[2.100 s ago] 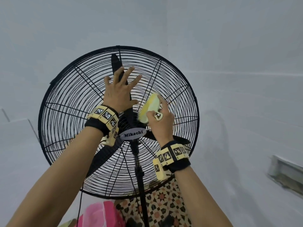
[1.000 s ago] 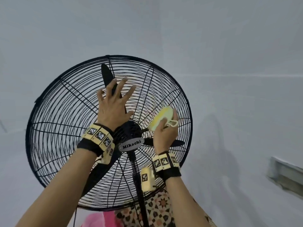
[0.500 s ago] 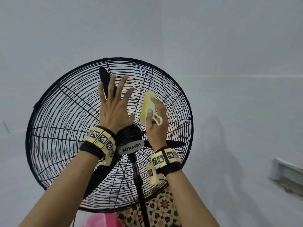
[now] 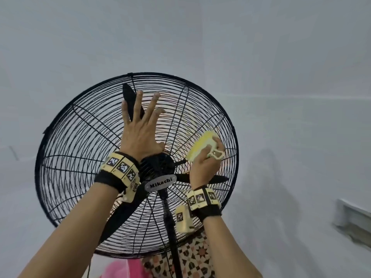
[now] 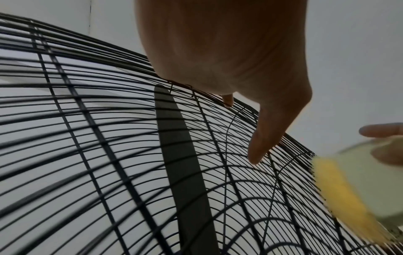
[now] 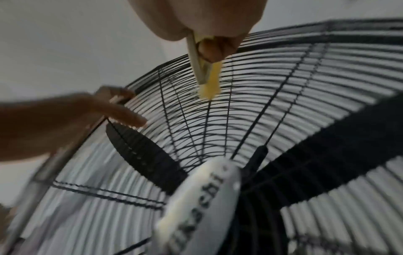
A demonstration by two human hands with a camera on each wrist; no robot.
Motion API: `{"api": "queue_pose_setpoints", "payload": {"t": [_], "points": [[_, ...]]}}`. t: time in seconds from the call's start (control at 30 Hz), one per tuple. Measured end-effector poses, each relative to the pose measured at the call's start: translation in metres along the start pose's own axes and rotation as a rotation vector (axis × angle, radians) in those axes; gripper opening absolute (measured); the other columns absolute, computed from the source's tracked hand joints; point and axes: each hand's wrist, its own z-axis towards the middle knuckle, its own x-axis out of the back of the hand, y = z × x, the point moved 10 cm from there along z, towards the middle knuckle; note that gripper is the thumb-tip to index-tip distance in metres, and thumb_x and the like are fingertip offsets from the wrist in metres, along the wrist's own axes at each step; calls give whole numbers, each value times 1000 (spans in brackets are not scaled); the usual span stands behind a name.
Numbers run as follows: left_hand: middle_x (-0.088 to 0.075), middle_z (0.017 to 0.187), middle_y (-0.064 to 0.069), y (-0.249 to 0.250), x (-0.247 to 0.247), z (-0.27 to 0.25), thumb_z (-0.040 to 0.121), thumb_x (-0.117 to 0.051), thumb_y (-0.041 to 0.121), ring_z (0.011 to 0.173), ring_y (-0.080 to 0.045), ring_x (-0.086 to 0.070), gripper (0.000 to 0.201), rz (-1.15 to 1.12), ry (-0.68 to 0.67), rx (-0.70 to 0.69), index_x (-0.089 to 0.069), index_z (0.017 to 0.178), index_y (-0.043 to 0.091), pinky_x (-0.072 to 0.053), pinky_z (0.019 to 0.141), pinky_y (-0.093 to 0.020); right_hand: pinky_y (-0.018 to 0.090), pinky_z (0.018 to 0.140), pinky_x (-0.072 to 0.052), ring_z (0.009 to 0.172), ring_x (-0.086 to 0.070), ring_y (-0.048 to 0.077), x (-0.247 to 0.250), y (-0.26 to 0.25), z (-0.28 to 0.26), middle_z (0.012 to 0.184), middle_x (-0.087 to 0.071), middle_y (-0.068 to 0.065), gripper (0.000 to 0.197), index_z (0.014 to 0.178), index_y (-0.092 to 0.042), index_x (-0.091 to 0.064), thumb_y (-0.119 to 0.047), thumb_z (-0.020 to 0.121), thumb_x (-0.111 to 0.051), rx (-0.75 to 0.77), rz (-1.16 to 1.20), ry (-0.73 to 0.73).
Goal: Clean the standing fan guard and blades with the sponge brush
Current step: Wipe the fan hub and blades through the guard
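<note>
Two hands work on the round black wire fan guard filling the middle of the frame: the left hand lies flat with fingers spread over the thin concentric wires, while the right hand grips a pale plastic sponge brush, yellow foam against the guard's right side; dark smooth blades sit behind

The guard is a round black wire cage with thin concentric rings crossed by thicker spokes that meet at an oval silver "Mikachi" badge at the hub. Behind the wires, dark blades stand still: one points up, one low left, one right. The brush has a pale cream back and yellow sponge, with the sponge face against the guard's right half, above the right blade.
</note>
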Motion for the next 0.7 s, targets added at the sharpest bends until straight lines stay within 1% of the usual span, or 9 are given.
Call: {"api": "queue_pose_setpoints", "payload": {"t": [0.07, 0.13, 0.2, 0.23, 0.37, 0.43, 0.6, 0.63, 0.7], "points": [[21, 173, -1, 0, 0, 2, 60, -82, 65, 156, -42, 23, 111, -5, -8, 2, -37, 151, 21, 3, 118, -78, 12, 58, -55, 100, -70, 24, -9, -16, -5, 134, -57, 11, 26, 132, -17, -53, -19, 107, -46, 102, -17, -57], [19, 174, -1, 2, 0, 1, 59, -82, 65, 157, -42, 21, 111, -12, 5, -6, -39, 151, 21, 3, 118, -78, 12, 64, -57, 111, -66, 9, -36, -48, -14, 139, -52, 12, 22, 130, -22, -51, -22, 108, -45, 328, -4, -255], [15, 175, -1, 2, 1, -1, 59, -81, 65, 157, -43, 19, 109, -11, 33, -18, -40, 150, 20, 2, 118, -78, 9, 65, -56, 109, -61, -7, -51, -61, -19, 140, -51, 12, 23, 130, -21, -52, -22, 108, -45, 468, -31, -383], [15, 175, -1, 2, 2, -2, 60, -80, 66, 158, -43, 18, 109, -7, 39, -24, -40, 150, 20, 2, 118, -78, 10, 63, -56, 105, -63, -5, -46, -51, -12, 139, -52, 10, 23, 130, -20, -53, -21, 108, -46, 397, -28, -353], [20, 174, 0, -3, -2, 0, 62, -80, 69, 157, -41, 22, 112, -3, -4, -6, -35, 154, 21, 2, 119, -77, 15, 60, -57, 101, -69, 23, 10, -1, 2, 126, -57, 2, 26, 131, -17, -55, -15, 107, -46, -19, -35, 23], [20, 174, 0, -4, -3, 2, 61, -81, 68, 157, -41, 22, 114, -7, -15, 5, -35, 154, 22, 3, 119, -77, 17, 62, -58, 105, -67, 24, 5, -12, 4, 134, -56, 8, 26, 131, -17, -53, -15, 107, -46, 19, -11, -2], [12, 175, 1, -2, 0, 2, 57, -86, 61, 158, -40, 20, 112, -42, 17, -5, -39, 150, 21, 1, 118, -78, 18, 67, -60, 111, -65, 17, -51, -86, -3, 140, -49, 7, 26, 131, -23, -50, -32, 108, -42, 483, 16, -367], [12, 175, 1, -3, 0, 1, 57, -87, 61, 158, -40, 19, 111, -46, 21, -9, -39, 150, 22, 1, 118, -79, 19, 67, -60, 112, -65, 18, -52, -80, 1, 141, -49, 7, 27, 131, -23, -50, -32, 108, -42, 455, 1, -370], [12, 175, 1, -4, 0, -1, 57, -87, 63, 158, -40, 19, 112, -46, 22, -13, -39, 150, 23, 0, 118, -79, 17, 59, -59, 105, -68, 23, -31, -45, 18, 140, -53, 10, 27, 131, -18, -53, -24, 106, -43, 201, -28, -189]]}}
